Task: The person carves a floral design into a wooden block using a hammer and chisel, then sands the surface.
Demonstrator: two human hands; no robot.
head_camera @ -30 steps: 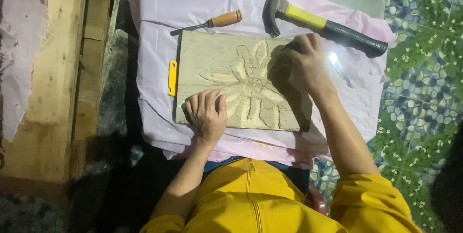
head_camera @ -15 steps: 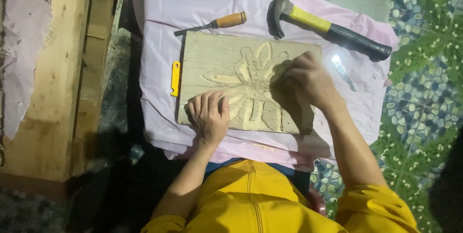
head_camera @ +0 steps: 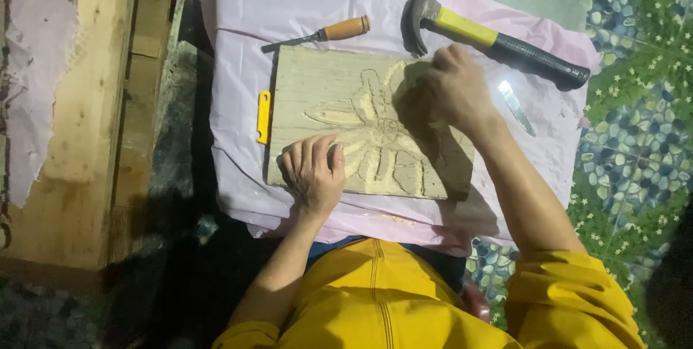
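The pink cloth [head_camera: 238, 176] covered the work surface, and on it lay the wooden panel [head_camera: 310, 78], a pale rectangular board carved in low relief with a flower [head_camera: 375, 132] whose long petals spread from a round centre. The panel sat near the middle of the cloth, directly in front of the person in the yellow top [head_camera: 382, 298].

The panel's near edge lay close to the cloth's near edge. A wooden bench [head_camera: 79, 140] stood to the left across a dark gap. Bare cloth lay beyond the panel's far edge and to its right, up to the patterned green floor [head_camera: 635, 140].

The right hand [head_camera: 455, 89] rested on the panel's upper right part, fingers curled in loosely; whether it held anything could not be told. The left hand [head_camera: 314, 168] lay flat on the lower left part, fingers together and extended, holding nothing.

The hammer [head_camera: 505, 42], yellow and black in the handle, lay beyond the right hand, just off the panel's far corner. The chisel [head_camera: 325, 33] with an orange handle lay along the far edge. A bare blade [head_camera: 516, 106] lay right of the wrist, and a small yellow knife [head_camera: 264, 116] touched the panel's left edge.

Against the earlier frame, the right hand had shifted slightly toward the panel's far edge, while the left hand and the tools lay as before.
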